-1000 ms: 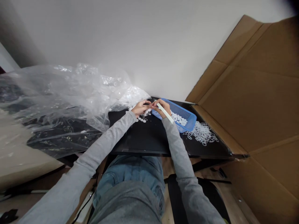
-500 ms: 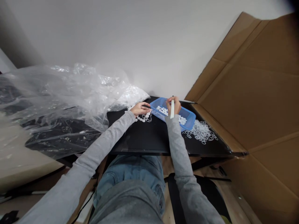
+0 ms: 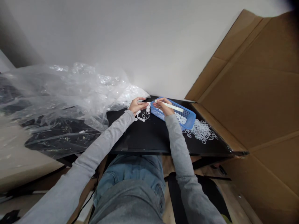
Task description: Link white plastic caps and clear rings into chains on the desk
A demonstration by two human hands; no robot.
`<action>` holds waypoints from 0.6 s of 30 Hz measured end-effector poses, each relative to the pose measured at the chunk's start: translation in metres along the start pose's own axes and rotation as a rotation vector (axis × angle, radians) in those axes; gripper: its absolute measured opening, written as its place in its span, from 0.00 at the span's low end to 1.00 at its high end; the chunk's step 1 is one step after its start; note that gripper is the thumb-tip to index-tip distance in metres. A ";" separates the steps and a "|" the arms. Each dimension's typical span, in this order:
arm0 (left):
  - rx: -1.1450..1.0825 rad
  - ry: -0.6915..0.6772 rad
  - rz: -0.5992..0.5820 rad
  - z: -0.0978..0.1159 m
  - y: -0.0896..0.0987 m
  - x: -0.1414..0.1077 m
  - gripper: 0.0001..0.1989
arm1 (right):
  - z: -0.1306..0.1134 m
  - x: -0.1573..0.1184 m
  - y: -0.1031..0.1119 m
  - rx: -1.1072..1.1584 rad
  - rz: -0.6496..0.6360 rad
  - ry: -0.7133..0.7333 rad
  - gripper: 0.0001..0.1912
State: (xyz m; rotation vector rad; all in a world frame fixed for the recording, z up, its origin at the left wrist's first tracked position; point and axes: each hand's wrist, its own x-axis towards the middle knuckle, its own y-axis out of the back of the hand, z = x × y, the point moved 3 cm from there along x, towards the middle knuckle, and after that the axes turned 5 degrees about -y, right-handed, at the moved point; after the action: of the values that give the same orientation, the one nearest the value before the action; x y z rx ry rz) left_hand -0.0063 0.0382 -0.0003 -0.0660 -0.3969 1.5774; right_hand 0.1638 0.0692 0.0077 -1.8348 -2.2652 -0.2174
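Centre of the frame: your right hand (image 3: 163,107) pinches a white plastic stick (image 3: 171,106) in a narrow grip, and the stick has swung from upright to nearly level, now lying just above the blue mesh basket (image 3: 192,118) of small white pieces (image 3: 181,119). Your left hand (image 3: 139,105), near the basket's left end, curls over a chain of white rings (image 3: 142,116); you cannot tell from this view whether it holds them. A loose pile of white rings (image 3: 201,130) lies on the black tabletop (image 3: 140,137) right of the basket, with crumpled clear plastic sheeting (image 3: 70,84) at upper left.
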 end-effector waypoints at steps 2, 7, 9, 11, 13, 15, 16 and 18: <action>0.000 0.000 0.013 0.001 0.000 0.000 0.22 | 0.001 -0.002 -0.001 -0.017 -0.019 -0.039 0.12; 0.004 -0.009 0.020 0.002 0.001 0.000 0.24 | 0.001 -0.005 -0.005 -0.003 -0.051 -0.079 0.15; -0.003 -0.012 0.019 0.002 0.000 0.000 0.23 | 0.001 -0.005 -0.007 -0.003 -0.062 -0.075 0.14; -0.004 -0.020 0.021 0.002 0.000 0.000 0.22 | 0.001 -0.004 -0.008 -0.009 -0.060 -0.070 0.13; -0.003 -0.029 0.017 0.002 -0.001 -0.001 0.21 | 0.002 -0.004 -0.009 -0.011 -0.055 -0.068 0.12; -0.005 -0.033 0.015 0.003 -0.002 -0.001 0.20 | 0.001 -0.005 -0.009 0.001 -0.058 -0.060 0.11; -0.007 -0.033 0.015 0.003 -0.002 -0.001 0.20 | 0.001 -0.005 -0.009 0.012 -0.060 -0.056 0.11; -0.009 -0.031 0.016 0.003 -0.002 -0.002 0.19 | 0.000 -0.005 -0.009 0.034 -0.052 -0.055 0.10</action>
State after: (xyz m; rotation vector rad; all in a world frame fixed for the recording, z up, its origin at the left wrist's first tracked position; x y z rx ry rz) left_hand -0.0057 0.0358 0.0030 -0.0517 -0.4289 1.5944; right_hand 0.1558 0.0626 0.0062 -1.7882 -2.3403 -0.1377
